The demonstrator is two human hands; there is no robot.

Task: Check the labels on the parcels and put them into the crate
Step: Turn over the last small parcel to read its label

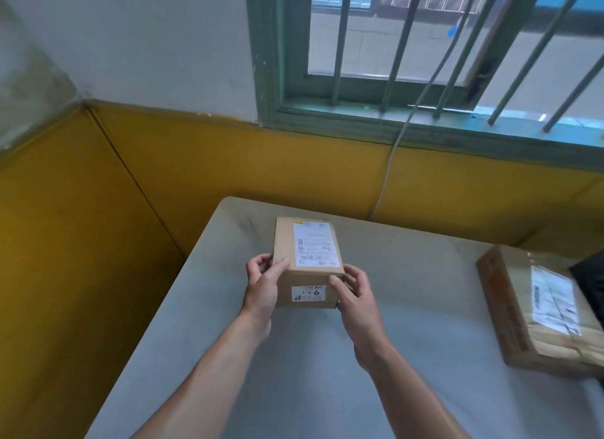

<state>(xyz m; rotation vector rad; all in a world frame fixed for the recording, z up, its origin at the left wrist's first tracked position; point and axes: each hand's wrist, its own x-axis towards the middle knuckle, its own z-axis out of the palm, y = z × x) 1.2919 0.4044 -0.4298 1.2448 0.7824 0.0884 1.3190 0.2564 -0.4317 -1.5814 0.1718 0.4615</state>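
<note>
A small brown cardboard parcel (307, 262) is in both my hands over the far part of the grey table (294, 373). A white shipping label covers its top, and a small sticker reading 1-4-6 is on the side facing me. My left hand (263, 285) grips its left near corner, thumb on the front edge. My right hand (353, 291) grips the right near corner, fingers curled round the side. A larger taped parcel (536, 311) with a label lies on the table at the right. No crate shows in the frame.
The table stands in a corner against yellow wall padding (98, 193). A barred window with a green frame (425, 62) is above, and a grey cable (392, 164) hangs from it behind the table. A dark object (591, 275) sits at the right edge.
</note>
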